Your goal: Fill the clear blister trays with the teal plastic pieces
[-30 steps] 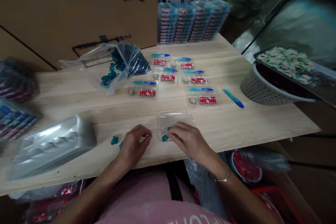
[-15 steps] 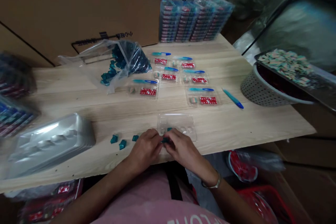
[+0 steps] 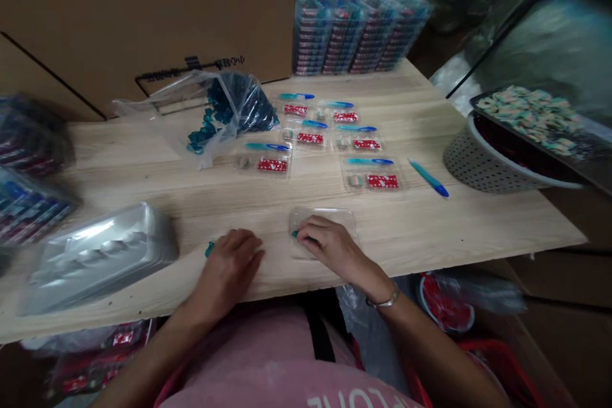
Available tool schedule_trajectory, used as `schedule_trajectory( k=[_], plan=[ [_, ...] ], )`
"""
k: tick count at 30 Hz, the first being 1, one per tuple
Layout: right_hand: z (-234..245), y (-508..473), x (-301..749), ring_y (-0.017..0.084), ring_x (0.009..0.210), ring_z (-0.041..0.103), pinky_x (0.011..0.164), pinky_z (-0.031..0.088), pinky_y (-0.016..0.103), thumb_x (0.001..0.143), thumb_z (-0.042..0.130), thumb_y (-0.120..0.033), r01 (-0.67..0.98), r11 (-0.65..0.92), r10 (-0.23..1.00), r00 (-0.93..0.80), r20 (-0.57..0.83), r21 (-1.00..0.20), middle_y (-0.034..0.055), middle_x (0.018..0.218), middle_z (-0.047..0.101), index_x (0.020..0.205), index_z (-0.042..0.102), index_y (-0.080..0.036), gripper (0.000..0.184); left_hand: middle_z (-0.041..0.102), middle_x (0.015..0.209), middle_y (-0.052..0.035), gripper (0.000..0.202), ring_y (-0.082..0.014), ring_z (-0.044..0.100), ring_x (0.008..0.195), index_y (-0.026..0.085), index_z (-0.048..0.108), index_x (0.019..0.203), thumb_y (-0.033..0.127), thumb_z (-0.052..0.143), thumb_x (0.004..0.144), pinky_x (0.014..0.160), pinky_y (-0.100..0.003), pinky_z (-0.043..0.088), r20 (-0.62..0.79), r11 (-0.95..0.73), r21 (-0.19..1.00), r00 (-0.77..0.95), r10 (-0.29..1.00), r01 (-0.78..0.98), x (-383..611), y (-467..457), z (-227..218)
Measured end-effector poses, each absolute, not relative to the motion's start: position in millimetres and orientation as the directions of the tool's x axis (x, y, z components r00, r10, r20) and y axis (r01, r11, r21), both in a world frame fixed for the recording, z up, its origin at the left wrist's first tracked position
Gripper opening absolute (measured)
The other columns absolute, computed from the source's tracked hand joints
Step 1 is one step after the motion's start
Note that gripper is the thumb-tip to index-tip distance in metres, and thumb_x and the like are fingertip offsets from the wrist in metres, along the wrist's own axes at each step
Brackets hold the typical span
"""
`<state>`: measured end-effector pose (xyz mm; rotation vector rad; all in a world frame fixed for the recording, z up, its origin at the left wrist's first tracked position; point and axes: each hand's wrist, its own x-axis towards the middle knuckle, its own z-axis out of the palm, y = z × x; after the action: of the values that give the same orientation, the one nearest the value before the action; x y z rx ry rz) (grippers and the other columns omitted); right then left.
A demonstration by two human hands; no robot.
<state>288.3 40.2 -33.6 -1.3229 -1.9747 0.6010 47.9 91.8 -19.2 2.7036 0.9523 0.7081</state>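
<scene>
My right hand [image 3: 329, 243] is over a clear plastic blister tray [image 3: 347, 217], its fingers closed in a pinch. A small teal plastic piece [image 3: 294, 234] shows at those fingertips, above the tray's left side. Most of the tray's hollows are hidden under this hand. To the left, my left hand [image 3: 233, 266] is low over the tabletop, fingers loosely bent and apart, with no object visible in them. Another teal piece [image 3: 209, 248] peeks out beside its knuckles. Whatever lies under the left palm is hidden.
Several filled trays [image 3: 375, 182] with blue pens and red patterned pieces lie beyond. A plastic bag [image 3: 246, 105] of teal pieces is behind them. Nested clear trays [image 3: 102, 261] stand left; a loose pen [image 3: 429, 178] and a grey basket [image 3: 471, 159] are right. Packed sets [image 3: 354, 35] are stacked at the back.
My hands were together at the tray's front edge around a teal piece. The left has moved left to the loose teal pieces; the right has moved up over the tray.
</scene>
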Motion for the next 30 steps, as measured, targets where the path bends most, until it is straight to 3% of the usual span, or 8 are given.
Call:
schedule_trajectory(
  k=[4,7,11,15,18,20,24,30],
  plan=[
    [-47.0,47.4,293.7,0.014,0.077,0.064,0.069,0.049,0.027,0.087,0.057,-0.013,0.504,0.3,0.952,-0.215,0.218,-0.81,0.0026,0.083,0.068,0.079,0.064,-0.02,0.012,0.065,0.084,-0.0071,0.012,-0.0216,0.064,0.078,0.016,0.064,0.09,0.021,0.054,0.088,0.07,-0.035,0.053,0.352,-0.645,0.296,0.547,0.759,0.705,8.2,109.7,-5.5],
    [-52.5,48.4,296.8,0.015,0.072,0.066,0.065,0.05,0.026,0.082,0.064,-0.018,0.394,0.177,0.984,-0.097,0.151,-0.902,0.0023,0.078,0.07,0.078,0.066,-0.019,0.004,0.068,0.086,-0.0072,0.013,-0.0209,0.064,0.079,0.017,0.065,0.088,0.017,0.052,0.087,0.072,-0.034,0.053,0.323,-0.714,0.323,0.637,0.7,0.621,8.3,105.3,-6.5],
    [-40.1,43.6,294.6,0.015,0.071,0.067,0.064,0.051,0.026,0.08,0.068,-0.027,0.31,0.105,0.994,-0.012,0.107,-0.945,0.0029,0.077,0.072,0.078,0.067,-0.019,0.008,0.068,0.098,-0.0095,0.016,-0.021,0.064,0.086,0.017,0.067,0.094,0.019,0.052,0.087,0.076,-0.035,0.052,0.276,-0.638,0.566,0.609,0.743,0.522,45.5,85.7,-11.7],
    [-18.3,32.9,280.8,0.015,0.077,0.067,0.069,0.052,0.026,0.082,0.069,-0.024,0.289,0.239,0.97,-0.025,0.243,-0.927,0.0031,0.081,0.071,0.078,0.066,-0.02,0.007,0.067,0.075,-0.0041,0.017,-0.0146,0.06,0.066,0.016,0.066,0.084,0.033,0.062,0.08,0.063,-0.027,0.048,-0.088,-0.097,0.937,0.495,0.864,0.337,83.3,76.3,-5.4],
    [-14.0,23.1,270.5,0.015,0.079,0.066,0.069,0.053,0.026,0.083,0.068,-0.02,0.321,0.383,0.917,-0.02,0.398,-0.866,0.004,0.084,0.068,0.077,0.064,-0.021,0.007,0.064,0.062,-0.0019,0.029,-0.012,0.057,0.059,0.015,0.064,0.069,0.043,0.069,0.072,0.061,-0.025,0.045,-0.389,0.38,0.915,0.551,0.738,0.136,94.9,75.4,-3.1],
    [-17.5,16.6,266.3,0.014,0.079,0.065,0.068,0.052,0.026,0.083,0.066,-0.017,0.344,0.419,0.899,-0.026,0.437,-0.84,0.0039,0.084,0.066,0.078,0.063,-0.021,0.008,0.065,0.064,-0.001,0.03,-0.011,0.057,0.061,0.015,0.064,0.073,0.041,0.075,0.066,0.064,-0.024,0.045,-0.47,0.539,0.84,0.565,0.678,0.052,95.6,73.5,-4.5],
    [-26.1,6.7,262.6,0.014,0.08,0.063,0.068,0.052,0.026,0.082,0.066,-0.013,0.344,0.403,0.908,-0.033,0.418,-0.848,0.0029,0.085,0.063,0.079,0.062,-0.021,0.01,0.062,0.065,0.0019,0.03,-0.01,0.055,0.061,0.016,0.062,0.072,0.038,0.08,0.062,0.065,-0.025,0.043,-0.49,0.574,0.818,0.56,0.668,0.032,92.0,67.9,-6.5],
    [-26.1,3.4,262.3,0.014,0.078,0.062,0.067,0.051,0.027,0.084,0.064,-0.016,0.355,0.375,0.919,-0.018,0.394,-0.856,0.0022,0.084,0.062,0.078,0.06,-0.022,0.01,0.054,0.064,0.003,0.033,-0.0093,0.047,0.061,0.016,0.055,0.067,0.043,0.073,0.07,0.062,-0.024,0.039,-0.328,0.357,0.93,0.636,0.698,0.088,92.0,64.9,-4.5]
  ],
)
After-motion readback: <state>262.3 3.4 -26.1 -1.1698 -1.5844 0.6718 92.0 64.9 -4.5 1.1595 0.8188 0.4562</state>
